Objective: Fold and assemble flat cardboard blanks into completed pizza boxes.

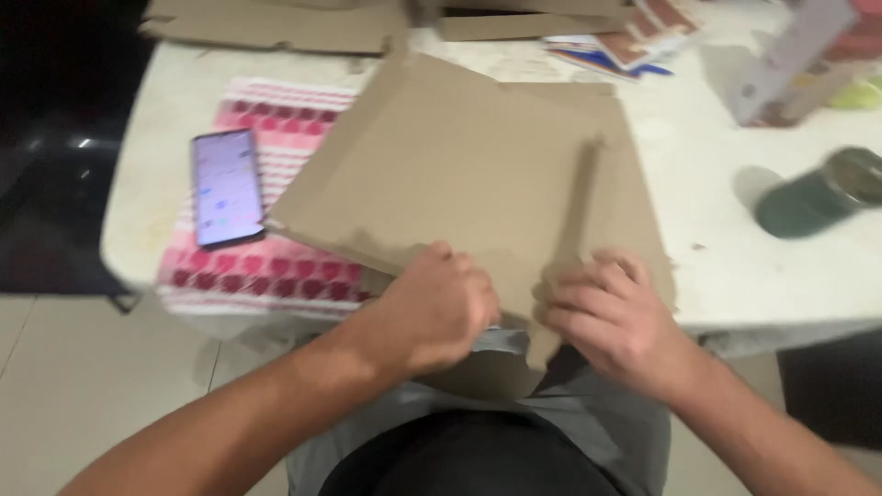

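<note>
Leftmost, a smartphone (pixel 226 186) w/ lit screen lies on a pink-and-white striped cloth (pixel 266 266) at the white desk (pixel 790 266) edge. Next, a flat brown cardboard sheet (pixel 441 165) rests tilted on the desk, near edge overhanging toward the person's lap. Left hand (pixel 436 308) is curled shut, gripping that near edge; right hand (pixel 616 317), fingers bent, pinches a folded flap beside it. Far right: dark green tin (pixel 818 197) on its side.
</note>
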